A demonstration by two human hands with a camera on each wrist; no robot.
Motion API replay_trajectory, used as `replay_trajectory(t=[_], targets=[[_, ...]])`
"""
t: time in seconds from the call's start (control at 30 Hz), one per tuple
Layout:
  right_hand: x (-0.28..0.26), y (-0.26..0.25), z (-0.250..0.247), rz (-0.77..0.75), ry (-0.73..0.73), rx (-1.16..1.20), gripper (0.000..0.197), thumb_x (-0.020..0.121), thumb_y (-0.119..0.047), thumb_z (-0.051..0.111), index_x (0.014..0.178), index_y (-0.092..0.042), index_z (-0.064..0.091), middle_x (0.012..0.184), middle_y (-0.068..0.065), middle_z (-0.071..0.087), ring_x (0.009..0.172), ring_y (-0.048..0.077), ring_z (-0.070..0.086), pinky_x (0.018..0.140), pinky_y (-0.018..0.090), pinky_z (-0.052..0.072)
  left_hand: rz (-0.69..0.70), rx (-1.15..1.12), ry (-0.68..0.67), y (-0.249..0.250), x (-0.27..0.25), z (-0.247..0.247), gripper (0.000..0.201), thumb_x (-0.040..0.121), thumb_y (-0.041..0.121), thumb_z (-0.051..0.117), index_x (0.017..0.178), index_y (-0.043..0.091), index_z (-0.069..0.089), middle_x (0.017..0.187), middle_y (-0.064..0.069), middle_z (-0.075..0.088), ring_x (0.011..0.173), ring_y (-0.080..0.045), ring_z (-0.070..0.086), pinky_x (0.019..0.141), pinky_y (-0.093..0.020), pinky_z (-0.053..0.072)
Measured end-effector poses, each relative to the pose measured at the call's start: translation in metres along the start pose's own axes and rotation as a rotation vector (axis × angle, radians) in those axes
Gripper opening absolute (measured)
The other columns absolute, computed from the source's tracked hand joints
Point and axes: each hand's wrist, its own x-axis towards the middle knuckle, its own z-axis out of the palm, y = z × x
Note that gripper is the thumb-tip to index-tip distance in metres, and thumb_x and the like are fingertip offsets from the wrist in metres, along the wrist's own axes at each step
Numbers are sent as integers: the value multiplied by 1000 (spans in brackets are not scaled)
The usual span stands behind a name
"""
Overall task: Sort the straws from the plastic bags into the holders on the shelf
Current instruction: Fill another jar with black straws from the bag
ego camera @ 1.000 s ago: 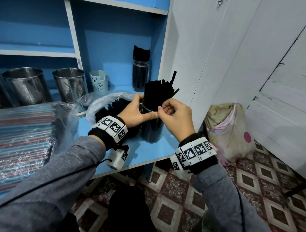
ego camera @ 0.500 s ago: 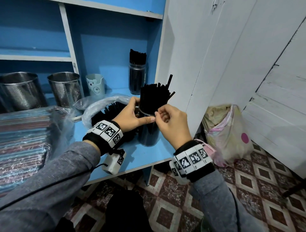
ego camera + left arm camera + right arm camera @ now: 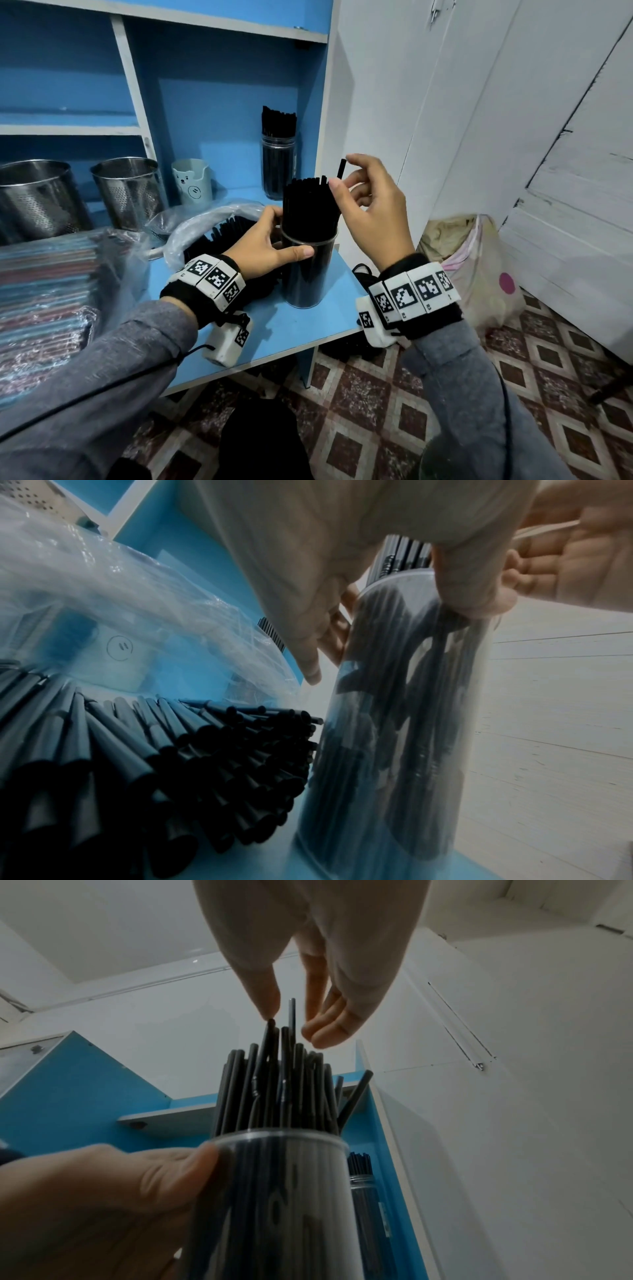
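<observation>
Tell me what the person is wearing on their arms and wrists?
Both arms have grey sleeves. Each wrist wears a black band with white square blocks printed with black-and-white checker-like markers. A small white box with another marker hangs under the left wrist, and a thin black cable runs along that sleeve. The hands themselves are bare: no gloves.

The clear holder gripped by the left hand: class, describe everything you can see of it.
The clear holder is a tall, straight-sided cylinder that looks like transparent plastic, with an open round rim. It stands upright near the front right corner of the blue shelf. Black straws pack it and stick out above the rim. The left hand grips it just below the rim, thumb across the front. The right hand fingers one raised straw's tip.
</observation>
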Motion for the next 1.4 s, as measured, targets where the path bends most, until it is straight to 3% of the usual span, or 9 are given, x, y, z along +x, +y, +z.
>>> replay_trajectory(t=[0.17,0.33,0.47,0.53,0.77,0.9,1.03,1.17,1.4], targets=[[7,-3,-6,-56,-33,-15,11,97,-9,53,92,-1,59,84,10,60,73,23,57,70,36,48,3,-46,-28,0,0,-1,49,80,7,77,111,24,42,119,3,58,107,-7,59,89,-15,48],[1,-3,-20,-31,79,167,14,104,-20,38,92,-25,42,77,-1,61,61,11,53,61,19,42,5,-56,-23,0,0,1,49,80,7,76,110,25,42,116,5,57,104,-2,58,85,-9,48],[-18,5,-13,35,16,124,8,96,-20,54,88,-21,52,79,8,61,69,30,58,64,40,52,8,-51,-21,1,0,1,52,80,6,76,115,19,40,117,3,56,103,0,58,83,-7,47],[-25,13,-6,63,-21,84,7,94,-14,60,87,-15,58,74,6,63,69,26,64,69,43,57,8,-42,-20,1,0,1,51,80,8,77,114,19,40,116,4,56,102,0,58,83,-8,47],[-30,26,10,208,-61,24,8,88,-11,70,82,-9,65,61,-6,61,60,8,67,71,36,59,11,-6,-16,1,0,-1,53,78,14,79,114,22,41,117,6,57,105,-1,58,90,-16,46],[-29,22,6,152,-78,-8,7,87,-15,70,83,-13,64,65,-6,59,62,15,63,67,29,56,11,-19,-23,0,0,0,53,78,13,79,114,21,41,118,5,57,107,-5,59,92,-20,48],[-26,22,5,67,-35,-4,6,89,-14,66,85,-11,62,71,-4,59,63,8,55,60,14,47,7,-10,-24,1,0,-1,52,77,17,79,113,23,41,116,8,58,106,-1,60,90,-19,47],[-28,24,8,50,-30,-70,7,90,-9,65,85,-4,63,77,6,63,68,15,57,62,17,47,-8,-29,-28,0,0,-1,53,78,15,79,114,21,41,122,1,58,115,-12,60,99,-30,47],[-26,22,11,64,-56,-109,7,89,-6,64,82,-4,64,73,4,60,62,11,52,60,12,43,4,-38,-28,1,-1,0,53,77,15,79,114,21,41,122,-1,58,112,-9,60,99,-28,48]])
